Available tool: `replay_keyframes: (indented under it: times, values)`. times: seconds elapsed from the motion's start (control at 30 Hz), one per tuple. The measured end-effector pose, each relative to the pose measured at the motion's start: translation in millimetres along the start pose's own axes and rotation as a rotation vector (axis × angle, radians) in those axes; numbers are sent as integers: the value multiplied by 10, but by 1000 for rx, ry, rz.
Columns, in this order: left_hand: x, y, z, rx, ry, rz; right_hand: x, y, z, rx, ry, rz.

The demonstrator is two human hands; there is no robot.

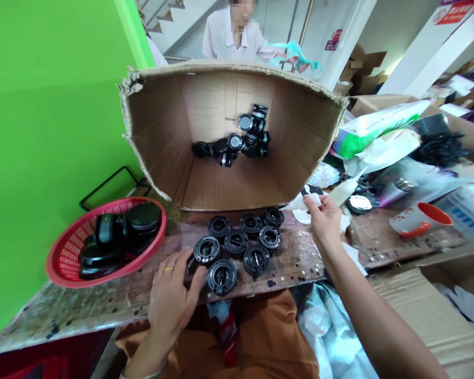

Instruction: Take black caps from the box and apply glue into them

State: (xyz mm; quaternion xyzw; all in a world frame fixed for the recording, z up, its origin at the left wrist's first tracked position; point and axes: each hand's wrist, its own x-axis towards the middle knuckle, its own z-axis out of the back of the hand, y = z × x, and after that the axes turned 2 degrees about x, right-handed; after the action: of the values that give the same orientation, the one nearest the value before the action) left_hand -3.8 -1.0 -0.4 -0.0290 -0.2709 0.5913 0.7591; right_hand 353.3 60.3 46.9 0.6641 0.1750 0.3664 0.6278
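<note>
Several round black parts [236, 242] lie grouped on the worn wooden table [296, 252]. Beside the two nearest ones is my left hand [174, 289], a ring on one finger, its fingers apart and nothing held. My right hand [324, 216] pinches a small white object [312, 201], perhaps a bottle or its tip, to the right of the parts. Behind them a cardboard box [229, 187] lies with its opening toward me, and more black round pieces [235, 141] are inside it.
A red basket [57, 258] holding black parts stands at the left. On the right are a white and orange cup [416, 221], a metal flask [395, 190], plastic bags and open cartons. A person in a white shirt [225, 39] is behind the box, holding turquoise plastic.
</note>
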Motion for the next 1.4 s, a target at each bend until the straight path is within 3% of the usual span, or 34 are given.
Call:
replay_keyframes:
  times: [0.13,0.5,1.03,1.4]
  values:
    - [7,23,-9,5,9,-15,82,-71,-73,-154,-6,61]
    - [6,26,2,13,11,-10,146,-254,-132,-224,16,90]
    - [14,23,-21,18,-9,-23,-145,201,118,-389,175,215]
    - [14,22,-33,25,7,-8,-243,317,-195,-305,250,245]
